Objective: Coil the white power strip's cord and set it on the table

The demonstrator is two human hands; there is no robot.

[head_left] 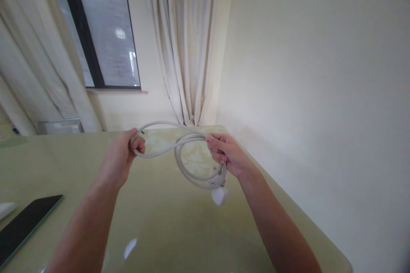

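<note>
A white cable (pixel 179 160) with a white plug (pixel 220 195) at its end hangs in loops above the table. My left hand (pixel 123 155) is closed round one bend of the cable at the left. At the right, the fingers of my right hand (pixel 226 153) are wrapped round the gathered loops, and the plug dangles just below it. Both hands are held a little above the table top.
The table (pixel 166 226) has a glossy pale green top and stands in a room corner, with a bare wall on the right. A dark tablet or phone (pixel 25 224) lies at the left edge. Curtains (pixel 185 42) and a window (pixel 102 30) are behind.
</note>
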